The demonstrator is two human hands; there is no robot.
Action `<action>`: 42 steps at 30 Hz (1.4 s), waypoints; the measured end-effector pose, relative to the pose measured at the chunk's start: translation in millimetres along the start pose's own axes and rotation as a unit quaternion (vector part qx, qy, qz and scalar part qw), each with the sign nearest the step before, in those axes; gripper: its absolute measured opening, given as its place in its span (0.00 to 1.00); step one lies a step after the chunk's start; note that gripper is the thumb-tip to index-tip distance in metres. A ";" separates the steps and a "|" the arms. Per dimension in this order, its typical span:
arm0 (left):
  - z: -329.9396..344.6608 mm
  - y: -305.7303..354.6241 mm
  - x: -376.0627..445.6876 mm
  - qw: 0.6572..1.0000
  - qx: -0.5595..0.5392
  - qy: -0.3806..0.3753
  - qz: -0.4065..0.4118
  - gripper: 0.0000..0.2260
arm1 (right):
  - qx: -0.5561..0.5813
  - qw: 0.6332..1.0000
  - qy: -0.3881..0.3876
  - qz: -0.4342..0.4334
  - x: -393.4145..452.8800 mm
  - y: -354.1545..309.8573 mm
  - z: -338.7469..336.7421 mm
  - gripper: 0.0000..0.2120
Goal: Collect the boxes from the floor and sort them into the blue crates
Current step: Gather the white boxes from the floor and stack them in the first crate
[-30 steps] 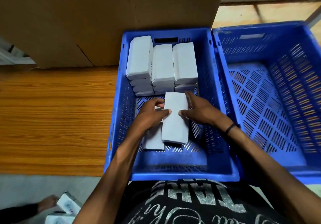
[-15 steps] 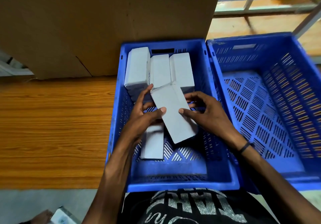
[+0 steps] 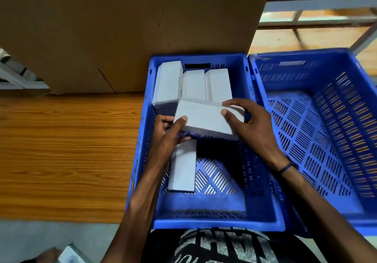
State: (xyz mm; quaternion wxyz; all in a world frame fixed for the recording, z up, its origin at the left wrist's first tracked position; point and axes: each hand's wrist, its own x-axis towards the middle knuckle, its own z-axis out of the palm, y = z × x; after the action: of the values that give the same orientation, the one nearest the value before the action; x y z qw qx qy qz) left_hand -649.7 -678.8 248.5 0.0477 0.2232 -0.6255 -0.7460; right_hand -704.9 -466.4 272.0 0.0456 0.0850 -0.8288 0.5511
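Now the white box (image 3: 206, 120), lengthwise a second ago, is turned crosswise and held above the left blue crate (image 3: 142, 140), just before the stacked boxes (image 3: 193, 85), pinched at its ends by left hand (image 3: 169, 134) and right hand (image 3: 253, 126), so placement seems near.

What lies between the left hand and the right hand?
In the head view, one white box lies between the left hand and right hand; both grip its ends.

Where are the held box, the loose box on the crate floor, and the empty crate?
held box (image 3: 204, 118), head view, middle of its top face.
loose box (image 3: 183, 169), head view, middle of its top face.
empty crate (image 3: 302, 55), head view, far rim.
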 end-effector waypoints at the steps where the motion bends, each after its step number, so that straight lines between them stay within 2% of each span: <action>1: -1.8 1.2 0.3 1.000 0.006 0.000 0.004 0.12 | -0.005 1.000 0.005 -0.005 5.3 -0.7 -1.9 0.10; 3: -5.0 2.2 0.9 1.000 0.011 -0.015 0.003 0.13 | -0.019 1.000 0.013 -0.010 16.7 -1.5 -5.1 0.15; 7: -4.0 2.5 0.9 0.998 -0.008 -0.060 -0.016 0.25 | -0.049 0.998 0.032 0.004 39.6 -2.9 -1.7 0.22; 10: 1.6 2.7 -0.6 0.997 -0.048 -0.051 -0.016 0.29 | -0.057 0.998 0.039 0.012 53.0 -0.6 9.4 0.24; 15: 12.4 -0.7 -6.8 0.997 -0.070 0.011 -0.012 0.29 | -0.046 0.997 0.055 0.018 53.3 3.9 29.0 0.28; 18: 17.2 -3.6 -9.4 0.998 -0.057 0.032 0.006 0.29 | -0.002 0.998 0.059 0.037 40.2 4.3 41.5 0.31; 22: 34.6 -3.3 -14.6 0.998 -0.039 0.032 0.025 0.29 | 0.063 0.994 0.056 0.066 24.6 1.4 52.5 0.34; 27: 43.2 -1.1 -8.3 0.998 0.006 0.011 0.060 0.27 | 0.060 0.996 0.024 0.069 21.7 -6.6 49.6 0.40; 30: 36.5 -5.2 -2.9 0.992 0.078 -0.017 0.102 0.26 | 0.057 0.996 0.013 0.067 32.1 -6.4 44.4 0.40; 32: 29.5 -8.5 4.5 0.974 0.172 -0.005 0.148 0.26 | 0.035 0.998 0.000 0.058 42.6 -5.2 40.5 0.37; 36: 20.5 -6.4 25.5 0.914 0.328 0.061 0.230 0.21 | -0.009 0.997 -0.041 0.063 67.6 -5.5 40.1 0.31; 42: 14.9 6.1 55.6 0.845 0.461 0.092 0.256 0.18 | -0.054 0.996 -0.064 0.041 94.6 -7.9 48.6 0.28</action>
State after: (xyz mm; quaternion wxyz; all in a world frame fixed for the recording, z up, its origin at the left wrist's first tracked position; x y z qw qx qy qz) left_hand -706.6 -686.0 240.9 0.1854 0.1189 -0.9252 -0.3089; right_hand -795.4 -522.7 276.3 -0.0257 0.0832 -0.8612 0.5007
